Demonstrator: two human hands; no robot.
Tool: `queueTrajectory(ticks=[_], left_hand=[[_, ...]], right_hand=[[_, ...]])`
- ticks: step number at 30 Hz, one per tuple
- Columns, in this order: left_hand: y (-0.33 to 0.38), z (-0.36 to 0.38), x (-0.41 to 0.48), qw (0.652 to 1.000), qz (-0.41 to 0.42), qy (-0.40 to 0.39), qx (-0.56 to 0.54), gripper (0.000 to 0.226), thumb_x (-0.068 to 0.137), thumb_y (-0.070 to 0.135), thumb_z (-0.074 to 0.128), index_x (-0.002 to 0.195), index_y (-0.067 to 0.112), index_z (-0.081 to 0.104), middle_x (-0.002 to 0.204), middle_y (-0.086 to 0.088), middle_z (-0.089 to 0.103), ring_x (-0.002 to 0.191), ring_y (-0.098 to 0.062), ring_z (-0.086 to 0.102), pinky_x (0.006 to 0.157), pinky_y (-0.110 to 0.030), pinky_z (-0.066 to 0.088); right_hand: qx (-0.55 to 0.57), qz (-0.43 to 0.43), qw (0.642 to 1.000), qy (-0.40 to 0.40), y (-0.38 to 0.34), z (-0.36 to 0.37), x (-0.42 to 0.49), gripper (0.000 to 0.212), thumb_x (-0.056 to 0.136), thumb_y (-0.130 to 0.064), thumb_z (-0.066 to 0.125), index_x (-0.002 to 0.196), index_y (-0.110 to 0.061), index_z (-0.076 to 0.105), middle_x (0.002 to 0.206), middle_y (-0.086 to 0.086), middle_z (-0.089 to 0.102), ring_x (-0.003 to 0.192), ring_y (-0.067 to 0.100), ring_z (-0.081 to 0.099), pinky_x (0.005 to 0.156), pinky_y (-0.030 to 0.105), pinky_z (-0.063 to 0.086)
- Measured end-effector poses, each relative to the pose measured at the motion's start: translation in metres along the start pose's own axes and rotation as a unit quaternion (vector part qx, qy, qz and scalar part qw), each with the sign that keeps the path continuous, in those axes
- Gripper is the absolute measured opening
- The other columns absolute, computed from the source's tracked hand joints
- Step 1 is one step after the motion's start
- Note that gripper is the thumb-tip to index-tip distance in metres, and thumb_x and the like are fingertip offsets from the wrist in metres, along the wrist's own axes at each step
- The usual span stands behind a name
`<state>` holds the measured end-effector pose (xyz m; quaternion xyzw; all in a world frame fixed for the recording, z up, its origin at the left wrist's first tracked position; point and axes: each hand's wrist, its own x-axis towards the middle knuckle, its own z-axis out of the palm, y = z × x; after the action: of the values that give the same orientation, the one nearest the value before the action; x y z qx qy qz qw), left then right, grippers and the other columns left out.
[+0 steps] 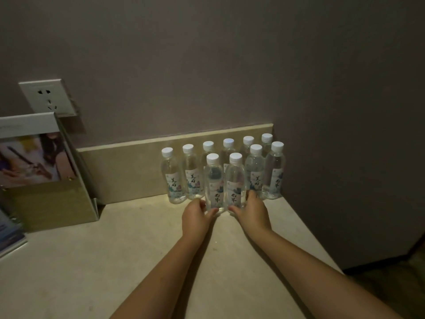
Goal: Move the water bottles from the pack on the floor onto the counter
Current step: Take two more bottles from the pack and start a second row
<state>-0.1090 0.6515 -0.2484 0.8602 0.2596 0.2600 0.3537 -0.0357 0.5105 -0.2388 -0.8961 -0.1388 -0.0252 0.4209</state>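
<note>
Head view, dim light. Ten water bottles [171,178] stand upright on the counter [138,249], clustered against the low backsplash [128,166] near the right-hand wall corner: six in the rear row, four in front. The pack on the floor is out of view.

Left hand [195,215] grips the base of the left front bottle [214,180], thumb and fingers curled round it. Right hand [253,211] grips the base of the right front bottle [235,178] likewise. Both bottles appear to sit on the counter, touching each other or nearly so (cannot tell which).

Judgement: the step in hand is setting this pair down in the front row. To do it well, confirm both bases are flat before letting go. Open the fingers outward rather than dragging back. Avoid nudging the neighbours just behind; they are tall and narrow, and could topple in a chain.
</note>
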Motion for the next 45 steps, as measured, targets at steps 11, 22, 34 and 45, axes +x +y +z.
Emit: queueTrajectory(ticks=[11, 22, 34, 45], left_hand=[[-0.005, 0.010, 0.017, 1.000, 0.012, -0.002, -0.019, 0.027, 0.073, 0.037, 0.078, 0.087, 0.020, 0.062, 0.083, 0.005, 0.067, 0.078, -0.011, 0.061, 0.066, -0.024, 0.043], [-0.009, 0.009, 0.017, 0.999, 0.025, -0.011, -0.029, 0.031, 0.075, 0.038, 0.077, 0.094, 0.017, 0.065, 0.090, 0.005, 0.068, 0.082, -0.010, 0.061, 0.068, -0.023, 0.043], [-0.005, 0.007, 0.013, 0.997, 0.055, -0.010, 0.046, 0.031, 0.083, 0.039, 0.069, 0.099, 0.013, 0.063, 0.092, -0.001, 0.065, 0.085, -0.017, 0.059, 0.076, -0.032, 0.051], [-0.010, 0.012, 0.014, 0.995, 0.079, 0.009, 0.064, 0.028, 0.083, 0.038, 0.068, 0.098, 0.015, 0.063, 0.092, -0.001, 0.064, 0.084, -0.016, 0.057, 0.072, -0.025, 0.045]], right_hand=[[0.000, 0.029, 0.997, 0.066, 0.000, 0.008, -0.001, 0.049, 0.075, -0.049, 0.074, 0.106, -0.025, 0.045, 0.107, -0.002, 0.061, 0.095, 0.023, 0.062, 0.073, 0.043, 0.056], [0.003, 0.028, 0.996, 0.082, -0.004, 0.008, -0.001, 0.052, 0.074, -0.050, 0.074, 0.110, -0.025, 0.047, 0.106, -0.005, 0.060, 0.092, 0.019, 0.062, 0.073, 0.042, 0.056], [-0.063, 0.003, 0.991, 0.114, -0.004, 0.012, -0.001, 0.045, 0.084, -0.050, 0.063, 0.114, -0.018, 0.054, 0.115, 0.001, 0.059, 0.094, 0.023, 0.062, 0.070, 0.037, 0.055], [-0.089, 0.031, 0.990, 0.104, -0.002, 0.018, 0.006, 0.039, 0.085, -0.051, 0.061, 0.105, -0.018, 0.054, 0.091, 0.002, 0.068, 0.081, 0.022, 0.065, 0.063, 0.033, 0.053]])
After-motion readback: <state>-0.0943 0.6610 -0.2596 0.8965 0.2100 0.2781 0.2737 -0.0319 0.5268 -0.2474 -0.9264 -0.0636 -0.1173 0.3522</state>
